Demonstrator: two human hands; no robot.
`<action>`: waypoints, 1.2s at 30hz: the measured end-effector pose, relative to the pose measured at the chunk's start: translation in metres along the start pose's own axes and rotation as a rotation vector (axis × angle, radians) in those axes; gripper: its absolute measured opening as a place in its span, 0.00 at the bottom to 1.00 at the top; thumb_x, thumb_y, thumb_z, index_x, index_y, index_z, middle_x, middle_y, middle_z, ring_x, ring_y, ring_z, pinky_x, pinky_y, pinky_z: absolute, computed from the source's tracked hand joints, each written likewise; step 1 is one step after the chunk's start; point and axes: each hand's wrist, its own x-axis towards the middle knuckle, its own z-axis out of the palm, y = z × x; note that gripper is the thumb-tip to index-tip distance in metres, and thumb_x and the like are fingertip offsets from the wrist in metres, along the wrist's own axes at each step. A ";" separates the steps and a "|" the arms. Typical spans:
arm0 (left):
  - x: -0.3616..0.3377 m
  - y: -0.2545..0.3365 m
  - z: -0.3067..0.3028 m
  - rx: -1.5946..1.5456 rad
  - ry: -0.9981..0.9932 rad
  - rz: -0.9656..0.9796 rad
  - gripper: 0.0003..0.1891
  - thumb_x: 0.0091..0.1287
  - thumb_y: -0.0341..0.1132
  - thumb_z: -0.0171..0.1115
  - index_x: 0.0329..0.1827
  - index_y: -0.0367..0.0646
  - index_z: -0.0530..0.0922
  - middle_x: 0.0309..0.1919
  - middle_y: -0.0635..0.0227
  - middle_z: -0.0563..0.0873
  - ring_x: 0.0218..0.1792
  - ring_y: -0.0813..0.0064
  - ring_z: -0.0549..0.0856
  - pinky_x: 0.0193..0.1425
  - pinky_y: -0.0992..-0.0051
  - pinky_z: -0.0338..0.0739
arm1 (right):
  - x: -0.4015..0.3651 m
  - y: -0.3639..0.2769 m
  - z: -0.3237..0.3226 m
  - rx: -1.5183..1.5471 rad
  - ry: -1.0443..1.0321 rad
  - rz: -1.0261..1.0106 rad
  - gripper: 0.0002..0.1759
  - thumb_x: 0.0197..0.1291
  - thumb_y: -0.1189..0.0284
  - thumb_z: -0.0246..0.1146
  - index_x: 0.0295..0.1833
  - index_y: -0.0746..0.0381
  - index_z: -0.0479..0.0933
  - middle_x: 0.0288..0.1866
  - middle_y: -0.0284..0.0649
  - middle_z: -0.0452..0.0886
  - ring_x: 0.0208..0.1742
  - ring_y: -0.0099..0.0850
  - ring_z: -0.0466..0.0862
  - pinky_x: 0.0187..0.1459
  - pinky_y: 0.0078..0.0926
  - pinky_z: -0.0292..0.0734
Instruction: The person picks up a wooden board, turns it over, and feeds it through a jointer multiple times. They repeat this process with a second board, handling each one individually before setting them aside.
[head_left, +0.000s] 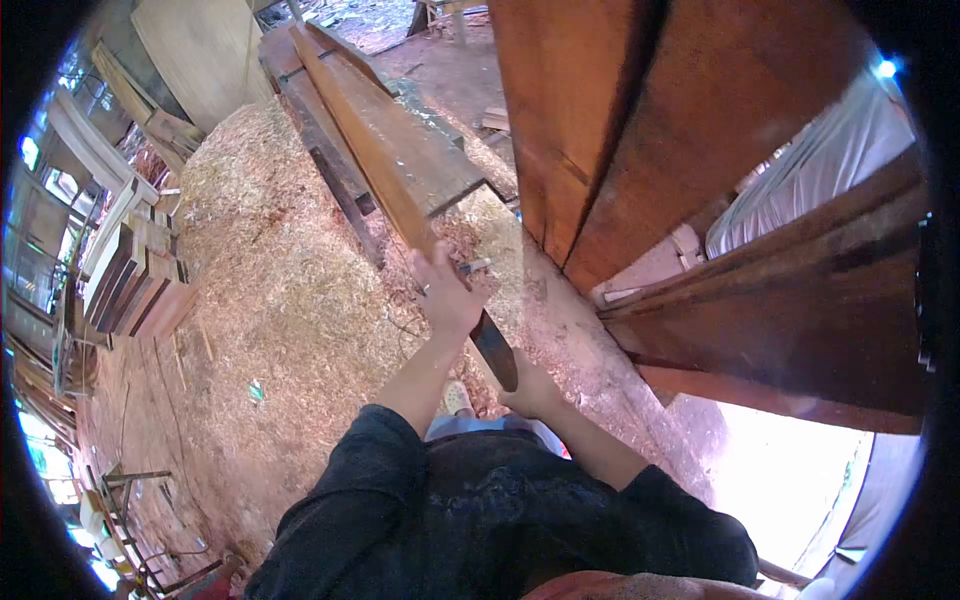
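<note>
Head view: the left hand [447, 292] lies over a long plank [362, 140] part-way up its length, thumb on one side and fingers on the other. It seems to clasp the edges, though the warped lens makes that hard to be sure of. The right hand [530, 392] is closed round the plank's near end, just in front of the body.

The plank runs from there up and to the far left, resting along a dark bench [440, 160] that stands in a heap of sawdust [270, 260]. A stack of boards [135, 280] sits well to the left, and big upright boards [620, 120] rise close on the right.

The step in hand looks like guiding the plank lengthwise along the bench, one hand steering and the other bearing the tail. A further move calls for both hands to hold it in line with the bench and level, with the near end kept from dipping and the right side clear of the upright boards.
</note>
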 end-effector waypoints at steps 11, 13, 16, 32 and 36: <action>-0.132 0.132 -0.017 0.108 -1.031 1.191 0.13 0.66 0.42 0.66 0.50 0.51 0.85 0.45 0.65 0.91 0.54 0.54 0.90 0.73 0.36 0.68 | -0.200 0.216 -0.012 0.055 0.095 0.052 0.46 0.54 0.60 0.74 0.76 0.57 0.61 0.55 0.64 0.86 0.54 0.65 0.88 0.56 0.60 0.84; -0.168 0.161 -0.002 0.105 -1.062 1.332 0.13 0.64 0.42 0.67 0.47 0.48 0.84 0.42 0.62 0.91 0.51 0.53 0.91 0.69 0.42 0.75 | -0.243 0.247 -0.020 0.006 0.074 0.101 0.47 0.54 0.59 0.74 0.78 0.55 0.61 0.54 0.64 0.86 0.55 0.65 0.88 0.56 0.61 0.84; -0.237 0.191 0.028 0.060 -1.040 1.414 0.16 0.57 0.40 0.71 0.46 0.44 0.83 0.35 0.58 0.91 0.45 0.52 0.92 0.58 0.49 0.84 | -0.302 0.285 -0.026 0.067 0.094 0.124 0.47 0.56 0.60 0.74 0.80 0.54 0.63 0.52 0.66 0.87 0.56 0.64 0.87 0.57 0.60 0.83; -0.304 0.244 -0.001 -0.245 -1.198 1.353 0.13 0.51 0.34 0.75 0.39 0.39 0.87 0.36 0.50 0.92 0.43 0.48 0.93 0.51 0.50 0.87 | -0.382 0.324 -0.040 0.218 0.125 0.252 0.45 0.44 0.69 0.78 0.74 0.55 0.76 0.60 0.52 0.87 0.64 0.50 0.86 0.66 0.44 0.81; -0.295 0.231 0.013 -0.322 -1.191 1.381 0.16 0.50 0.31 0.73 0.43 0.39 0.82 0.35 0.53 0.90 0.42 0.47 0.92 0.49 0.48 0.85 | -0.369 0.312 -0.035 0.233 0.188 0.200 0.39 0.45 0.70 0.77 0.69 0.60 0.80 0.62 0.52 0.86 0.65 0.50 0.85 0.67 0.45 0.79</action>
